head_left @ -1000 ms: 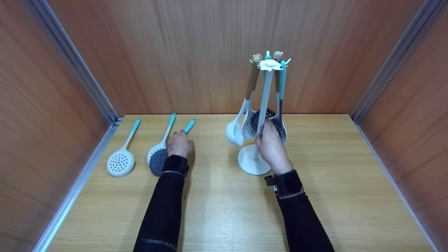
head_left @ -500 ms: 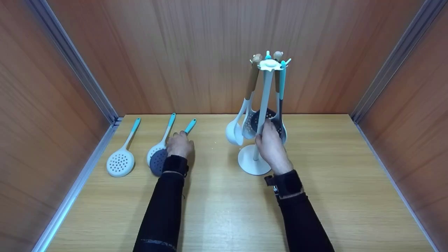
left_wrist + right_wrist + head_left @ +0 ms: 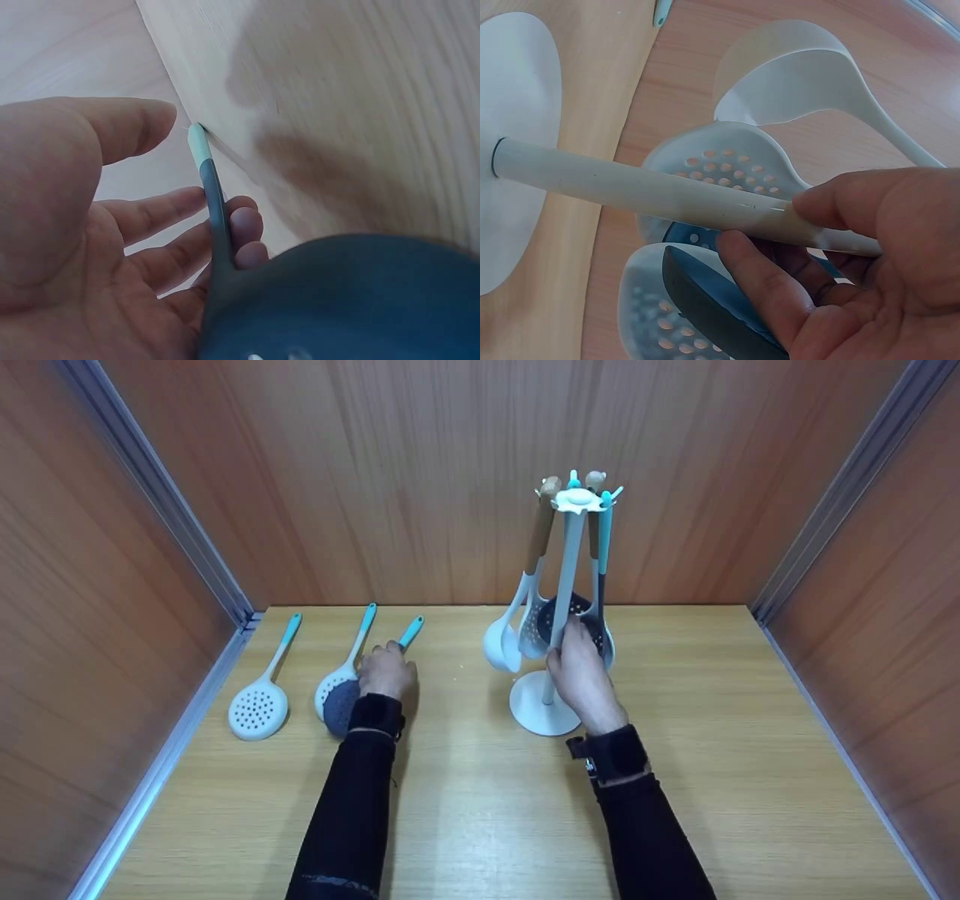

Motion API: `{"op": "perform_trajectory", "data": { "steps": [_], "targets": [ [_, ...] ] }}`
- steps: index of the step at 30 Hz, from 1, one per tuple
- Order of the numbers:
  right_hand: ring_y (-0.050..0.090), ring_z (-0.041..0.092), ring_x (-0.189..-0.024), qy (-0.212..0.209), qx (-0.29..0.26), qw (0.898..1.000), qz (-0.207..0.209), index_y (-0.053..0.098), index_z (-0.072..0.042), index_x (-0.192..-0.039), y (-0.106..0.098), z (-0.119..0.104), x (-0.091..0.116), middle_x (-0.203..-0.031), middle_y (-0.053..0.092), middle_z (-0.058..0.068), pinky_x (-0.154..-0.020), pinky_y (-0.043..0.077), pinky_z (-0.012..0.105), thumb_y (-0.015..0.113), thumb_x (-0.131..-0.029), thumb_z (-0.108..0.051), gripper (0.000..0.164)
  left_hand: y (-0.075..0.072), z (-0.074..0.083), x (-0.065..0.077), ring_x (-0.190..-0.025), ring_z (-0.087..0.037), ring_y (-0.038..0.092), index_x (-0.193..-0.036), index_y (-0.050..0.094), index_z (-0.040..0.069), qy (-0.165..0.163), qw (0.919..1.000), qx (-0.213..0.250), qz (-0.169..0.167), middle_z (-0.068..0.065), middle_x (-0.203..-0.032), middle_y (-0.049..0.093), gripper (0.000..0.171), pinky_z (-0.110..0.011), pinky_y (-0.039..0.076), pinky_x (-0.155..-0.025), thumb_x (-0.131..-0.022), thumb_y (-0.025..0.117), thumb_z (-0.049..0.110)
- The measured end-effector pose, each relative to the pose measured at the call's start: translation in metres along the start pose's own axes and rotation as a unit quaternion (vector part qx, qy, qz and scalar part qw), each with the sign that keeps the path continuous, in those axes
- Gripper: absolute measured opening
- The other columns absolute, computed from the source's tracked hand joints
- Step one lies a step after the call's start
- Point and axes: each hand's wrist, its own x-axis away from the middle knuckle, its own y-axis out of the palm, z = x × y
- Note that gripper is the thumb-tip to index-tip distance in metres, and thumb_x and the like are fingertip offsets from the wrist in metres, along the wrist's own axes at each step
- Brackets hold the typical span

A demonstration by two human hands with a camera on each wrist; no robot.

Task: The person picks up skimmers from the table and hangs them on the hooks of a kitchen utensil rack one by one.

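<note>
My left hand (image 3: 386,670) is at the neck of a dark skimmer (image 3: 341,708) with a turquoise handle end. In the left wrist view, several fingers curl round the neck of this skimmer (image 3: 217,217), while the thumb stays off it. Partly beneath its head lies a white skimmer (image 3: 350,664). My right hand (image 3: 581,671) grips the post (image 3: 660,191) of a white utensil stand (image 3: 544,712), thumb on one side and fingers on the other. From the stand hang a white ladle (image 3: 501,643), perforated skimmers and a dark-headed utensil with a turquoise handle.
Another white skimmer (image 3: 259,709) with a turquoise handle lies at the far left of the wooden table (image 3: 465,810). Wooden panels (image 3: 390,480) with metal edge strips enclose the back and both sides.
The dark skimmer has tilted slightly in my left hand, its handle end shifting a little to the right. My right hand and the stand stay in place.
</note>
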Motion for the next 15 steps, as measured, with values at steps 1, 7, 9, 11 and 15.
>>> {"op": "perform_trajectory", "data": {
  "steps": [1, 7, 9, 11, 15],
  "targets": [
    [0.049, 0.037, -0.138, 0.001, 0.0, 1.0, -0.001, 0.031, 0.001, -0.155, 0.0, 0.0001, -0.0001, -0.144, 0.048, 0.025, -0.108, 0.048, 0.047, 0.057, -0.101, -0.004, 0.06, -0.0001, 0.0005, 0.0004, -0.113, -0.052, 0.057, -0.132, 0.054, -0.008, -0.001, 1.0, 0.003, -0.001, -0.031, -0.121, 0.06, 0.046, -0.062, 0.05, -0.092, -0.102, 0.057, 0.027],
    [0.05, 0.036, -0.138, 0.009, -0.003, 1.0, -0.007, 0.032, -0.001, -0.155, -0.0001, 0.0001, -0.0015, -0.145, 0.049, 0.023, -0.107, 0.049, 0.046, 0.058, -0.102, -0.004, 0.06, 0.0001, 0.0034, 0.0027, -0.11, -0.05, 0.06, -0.129, 0.056, -0.007, -0.003, 0.9998, 0.018, 0.0, -0.03, -0.117, 0.062, 0.042, -0.062, 0.051, -0.089, -0.101, 0.057, 0.024],
    [0.05, 0.036, -0.138, 0.008, -0.004, 1.0, -0.007, 0.032, -0.001, -0.155, 0.0, 0.0002, -0.0016, -0.144, 0.049, 0.023, -0.108, 0.049, 0.046, 0.058, -0.101, -0.004, 0.059, 0.0007, 0.004, 0.0032, -0.108, -0.05, 0.061, -0.128, 0.056, -0.007, -0.002, 0.9998, 0.02, 0.001, -0.03, -0.116, 0.063, 0.04, -0.062, 0.052, -0.089, -0.101, 0.058, 0.023],
    [0.051, 0.037, -0.137, 0.002, -0.005, 1.0, -0.003, 0.033, 0.001, -0.153, 0.0003, 0.0008, -0.0016, -0.143, 0.05, 0.024, -0.107, 0.049, 0.047, 0.058, -0.101, -0.004, 0.058, 0.0011, 0.0045, 0.0037, -0.107, -0.05, 0.062, -0.127, 0.056, -0.006, 0.001, 0.9998, 0.017, 0.003, -0.03, -0.115, 0.063, 0.04, -0.062, 0.052, -0.088, -0.101, 0.058, 0.023],
    [0.052, 0.037, -0.133, -0.015, -0.006, 1.0, 0.009, 0.035, 0.004, -0.15, 0.0014, 0.0027, -0.0006, -0.137, 0.052, 0.025, -0.106, 0.049, 0.049, 0.057, -0.1, -0.002, 0.055, 0.0013, 0.0063, 0.0041, -0.106, -0.049, 0.063, -0.125, 0.057, -0.006, 0.004, 0.9999, 0.012, 0.005, -0.029, -0.115, 0.063, 0.039, -0.062, 0.053, -0.087, -0.101, 0.059, 0.025]
  ]
}}
